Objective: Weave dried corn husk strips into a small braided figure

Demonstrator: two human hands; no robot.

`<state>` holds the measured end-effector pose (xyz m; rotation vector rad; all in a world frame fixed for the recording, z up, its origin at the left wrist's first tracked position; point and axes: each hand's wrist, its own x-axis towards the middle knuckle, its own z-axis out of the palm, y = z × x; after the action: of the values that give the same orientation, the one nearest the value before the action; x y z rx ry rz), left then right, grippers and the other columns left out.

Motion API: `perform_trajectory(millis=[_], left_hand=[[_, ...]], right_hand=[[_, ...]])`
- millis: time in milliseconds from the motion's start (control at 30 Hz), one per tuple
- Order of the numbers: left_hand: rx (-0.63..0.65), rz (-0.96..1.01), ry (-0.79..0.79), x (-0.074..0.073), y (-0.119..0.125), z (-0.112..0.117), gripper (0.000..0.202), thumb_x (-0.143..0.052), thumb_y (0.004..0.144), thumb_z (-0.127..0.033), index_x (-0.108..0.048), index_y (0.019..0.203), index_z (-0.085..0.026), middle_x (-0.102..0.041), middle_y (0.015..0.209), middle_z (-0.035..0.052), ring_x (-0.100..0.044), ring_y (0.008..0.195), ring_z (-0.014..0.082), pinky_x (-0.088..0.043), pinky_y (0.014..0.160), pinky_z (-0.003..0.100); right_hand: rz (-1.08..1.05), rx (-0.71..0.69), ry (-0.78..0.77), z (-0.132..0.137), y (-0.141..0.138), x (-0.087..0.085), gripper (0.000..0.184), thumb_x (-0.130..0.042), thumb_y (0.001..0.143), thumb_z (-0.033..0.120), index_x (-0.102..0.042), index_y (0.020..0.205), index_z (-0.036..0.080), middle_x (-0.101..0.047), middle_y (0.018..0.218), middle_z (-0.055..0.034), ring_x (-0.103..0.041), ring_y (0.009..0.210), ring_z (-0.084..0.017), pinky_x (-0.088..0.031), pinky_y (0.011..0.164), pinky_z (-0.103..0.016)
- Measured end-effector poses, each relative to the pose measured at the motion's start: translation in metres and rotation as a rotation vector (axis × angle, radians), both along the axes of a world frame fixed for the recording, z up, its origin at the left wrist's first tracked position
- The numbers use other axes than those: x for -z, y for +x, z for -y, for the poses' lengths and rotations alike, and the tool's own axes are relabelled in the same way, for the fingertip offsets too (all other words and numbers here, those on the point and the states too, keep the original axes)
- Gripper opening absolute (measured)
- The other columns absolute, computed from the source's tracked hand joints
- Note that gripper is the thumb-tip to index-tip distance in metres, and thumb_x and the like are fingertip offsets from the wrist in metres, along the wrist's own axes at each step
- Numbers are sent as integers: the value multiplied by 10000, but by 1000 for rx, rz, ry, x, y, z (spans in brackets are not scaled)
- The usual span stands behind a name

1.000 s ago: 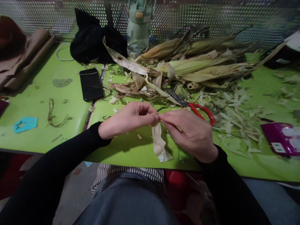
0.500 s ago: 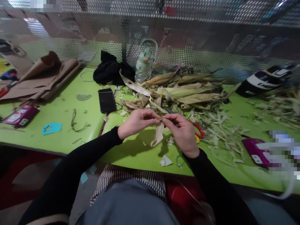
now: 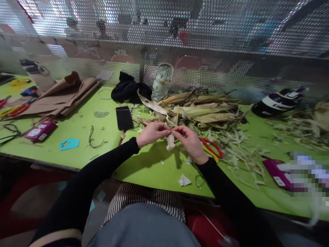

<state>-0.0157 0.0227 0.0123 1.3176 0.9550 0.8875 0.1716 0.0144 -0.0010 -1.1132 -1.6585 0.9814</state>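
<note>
A pale strip of corn husk [image 3: 170,142] hangs from my fingertips above the green table [image 3: 144,164]. My left hand [image 3: 152,133] pinches its upper end from the left. My right hand [image 3: 189,141] pinches the same end from the right, the fingertips of both hands nearly meeting. Behind my hands lies a heap of dried corn husks [image 3: 203,110]. Red-handled scissors [image 3: 214,148] rest beside my right wrist, with a yellow handle [image 3: 211,155] close against them.
A black phone [image 3: 124,118], a pale green bottle [image 3: 161,82] and a black cloth [image 3: 130,87] stand or lie beyond my left hand. Shredded husk [image 3: 235,144] spreads to the right, near a black bottle [image 3: 273,103]. Brown paper [image 3: 64,96] lies far left.
The view has tilted up, showing more of the mesh partition. Both hands still pinch the husk strip; its loose end now looks shorter and more curled. More of the scissors' handles shows.
</note>
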Motion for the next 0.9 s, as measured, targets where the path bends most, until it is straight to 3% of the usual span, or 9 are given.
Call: perform_trajectory(millis=[167, 333, 433, 633, 900], left_hand=[[52, 41, -119, 4, -5, -4, 89, -724, 791, -175, -658, 802, -116, -602, 652, -33, -502, 580, 46, -376, 577, 186], [157, 117, -311, 1, -13, -3, 138, -769, 764, -218, -672, 803, -128, -630, 684, -19, -565, 606, 54, -483, 652, 216], [171, 141, -339, -1, -14, -1, 144, -765, 773, -214, -650, 768, -129, -650, 702, -12, -586, 634, 56, -490, 684, 222], [111, 64, -100, -2, -9, 7, 81, -698, 784, -109, -617, 786, -120, -651, 721, -19, -565, 628, 53, -424, 635, 205], [13, -169, 222, 3, -4, 15, 101, -669, 830, -168, -653, 918, -121, -673, 795, 7, -585, 686, 88, -446, 651, 216]], right_hand=[[46, -64, 14, -3, 0, -1, 250, -756, 783, 419, -693, 836, 184, -690, 732, -9, -596, 632, -136, -500, 609, -282], [107, -131, 31, -2, 6, -7, 203, -773, 770, 390, -719, 792, 196, -719, 747, -23, -630, 653, -155, -525, 638, -308], [109, -142, 49, 0, 7, -5, 175, -772, 767, 369, -721, 781, 202, -733, 785, -33, -657, 710, -170, -535, 685, -322], [68, -110, 34, 4, 5, 2, 234, -763, 790, 430, -701, 812, 206, -714, 783, -23, -647, 691, -159, -540, 647, -300], [100, -24, 65, 8, 5, 5, 312, -737, 816, 491, -654, 896, 202, -696, 859, -35, -638, 762, -169, -538, 716, -324]])
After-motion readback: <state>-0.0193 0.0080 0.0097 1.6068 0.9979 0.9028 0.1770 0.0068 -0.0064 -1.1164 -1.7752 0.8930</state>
